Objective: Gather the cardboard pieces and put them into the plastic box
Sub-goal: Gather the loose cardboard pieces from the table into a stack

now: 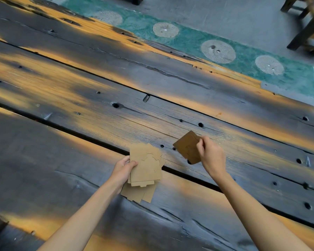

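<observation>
Both hands were over the counter (98, 84), a top of dark weathered planks streaked with orange and cut by long gaps and small holes. The left hand (124, 168) gripped a stack (146, 169) of tan cardboard pieces, thumb pressed across the top sheet and fingers curled beneath. The sheets were fanned unevenly, some with notched or tabbed edges, and the lower ones stuck out below the hand toward the person. The stack was lifted off the planks, just above the gap between two boards.

The right hand (209, 154) pinched a single darker card (188, 147) by its right edge, fingers closed on it. The card was tilted, its far corner raised, and stood just right of the stack without touching it.

Beyond the counter's far edge lay a green mat (243, 57) with pale round patterns on a grey floor. Dark wooden furniture legs (308, 29) stood at the upper right. The plastic box was outside the view.
</observation>
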`<state>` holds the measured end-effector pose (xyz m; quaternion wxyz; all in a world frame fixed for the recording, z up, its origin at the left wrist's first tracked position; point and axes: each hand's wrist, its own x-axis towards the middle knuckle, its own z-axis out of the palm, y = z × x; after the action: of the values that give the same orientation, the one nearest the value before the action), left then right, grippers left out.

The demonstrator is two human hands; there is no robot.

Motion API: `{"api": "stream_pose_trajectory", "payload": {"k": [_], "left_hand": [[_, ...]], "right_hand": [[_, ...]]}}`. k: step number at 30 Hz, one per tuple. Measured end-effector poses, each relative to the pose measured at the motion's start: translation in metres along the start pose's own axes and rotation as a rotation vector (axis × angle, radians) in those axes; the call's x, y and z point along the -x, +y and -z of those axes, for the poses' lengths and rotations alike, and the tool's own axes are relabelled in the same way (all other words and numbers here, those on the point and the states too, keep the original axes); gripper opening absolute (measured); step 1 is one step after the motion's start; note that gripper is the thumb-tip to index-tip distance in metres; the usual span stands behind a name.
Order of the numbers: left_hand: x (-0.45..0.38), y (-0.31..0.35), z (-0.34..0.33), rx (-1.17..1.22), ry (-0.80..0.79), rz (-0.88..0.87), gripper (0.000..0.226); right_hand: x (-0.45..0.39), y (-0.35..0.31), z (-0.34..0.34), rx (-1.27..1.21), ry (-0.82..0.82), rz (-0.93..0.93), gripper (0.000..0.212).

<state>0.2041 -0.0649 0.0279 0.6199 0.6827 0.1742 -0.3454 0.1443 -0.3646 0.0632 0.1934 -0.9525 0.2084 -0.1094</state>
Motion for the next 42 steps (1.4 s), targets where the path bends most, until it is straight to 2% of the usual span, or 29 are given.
{"api": "stream_pose_trajectory", "payload": {"k": [2,4,8,11,15,18,25,29,32,35,38,42], "left_hand": [[0.006,0.004,-0.001,-0.019,-0.012,-0.023,0.024],[0.013,0.006,-0.002,-0.038,-0.048,-0.048,0.024],[0.03,0.001,-0.003,-0.058,-0.175,-0.068,0.022],[0.044,-0.007,-0.005,-0.035,-0.295,-0.053,0.025],[0.061,-0.019,-0.006,0.002,-0.419,-0.019,0.042],[0.071,-0.027,-0.005,0.043,-0.454,-0.005,0.042],[0.078,-0.047,0.002,0.129,-0.449,0.024,0.045],[0.078,-0.058,0.012,0.119,-0.462,0.048,0.037],[0.078,-0.065,0.02,0.104,-0.411,0.041,0.036],[0.076,-0.071,0.029,0.115,-0.299,0.031,0.032],[0.073,-0.078,0.045,0.132,-0.196,0.029,0.028],[0.068,-0.088,0.068,0.146,-0.116,0.033,0.029]], "right_hand": [[0.005,0.0,0.007,-0.166,-0.003,-0.04,0.02],[0.015,-0.003,0.013,-0.242,-0.049,0.003,0.022],[0.04,-0.017,0.015,-0.279,-0.283,0.17,0.023],[0.054,-0.031,0.008,-0.309,-0.391,0.211,0.025],[0.067,-0.044,-0.004,-0.323,-0.384,0.23,0.025],[0.077,-0.053,-0.013,-0.345,-0.348,0.237,0.025],[0.098,-0.066,-0.028,-0.368,-0.253,0.265,0.02],[0.107,-0.072,-0.041,-0.349,-0.272,0.28,0.017],[0.108,-0.076,-0.057,-0.332,-0.281,0.285,0.017],[0.098,-0.076,-0.076,-0.373,-0.285,0.055,0.018],[0.085,-0.073,-0.095,-0.446,-0.326,-0.356,0.02],[0.074,-0.065,-0.119,-0.426,-0.394,-0.72,0.042]]}}
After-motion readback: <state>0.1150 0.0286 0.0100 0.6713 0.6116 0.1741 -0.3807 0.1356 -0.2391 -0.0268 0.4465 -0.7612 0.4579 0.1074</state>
